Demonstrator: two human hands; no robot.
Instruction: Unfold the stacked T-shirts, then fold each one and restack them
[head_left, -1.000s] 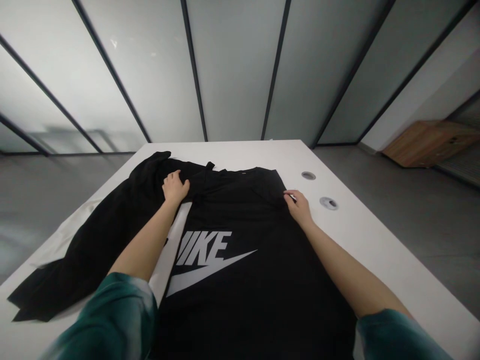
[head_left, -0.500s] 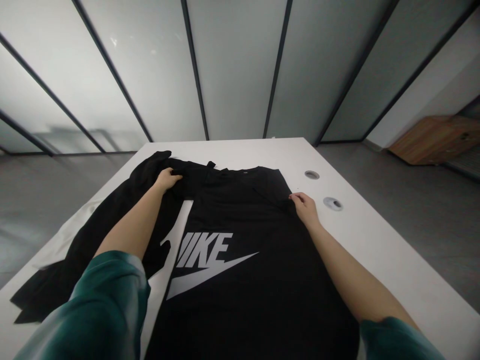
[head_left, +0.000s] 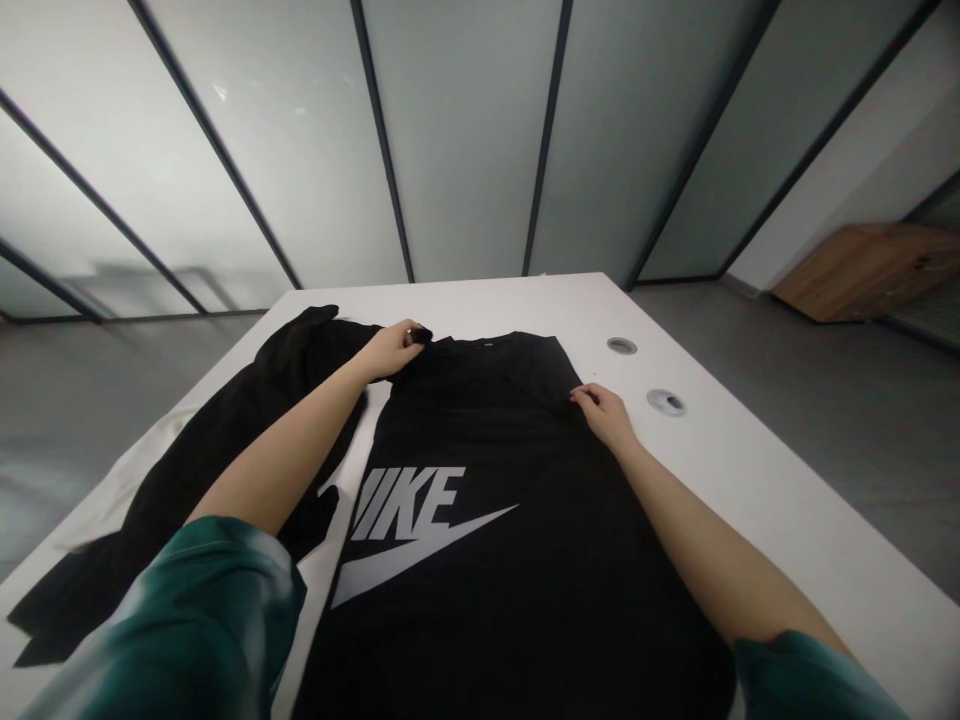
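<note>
A black T-shirt (head_left: 510, 590) with a white NIKE print lies flat before me, its neckline toward the table's far edge. Near the left shoulder, my left hand (head_left: 393, 350) is closed on a bunch of the shirt's black cloth. At the opposite side edge my right hand (head_left: 604, 410) pinches the shirt just below its right shoulder. A second black garment (head_left: 225, 440), long and crumpled, is spread to the left, partly hidden behind my left forearm.
The white table (head_left: 750, 520) carries everything. Two round cable grommets, one farther (head_left: 622, 346) and one nearer (head_left: 667, 402), are set in its right side. White cloth (head_left: 142, 470) lies at the left edge. Frosted glass panels (head_left: 465, 140) stand behind, and a wooden cabinet (head_left: 862, 270) at right.
My left hand has moved right, from the spread-out left sleeve to the shoulder, drawing the sleeve cloth inward. My right hand has stayed nearly in place at the right edge.
</note>
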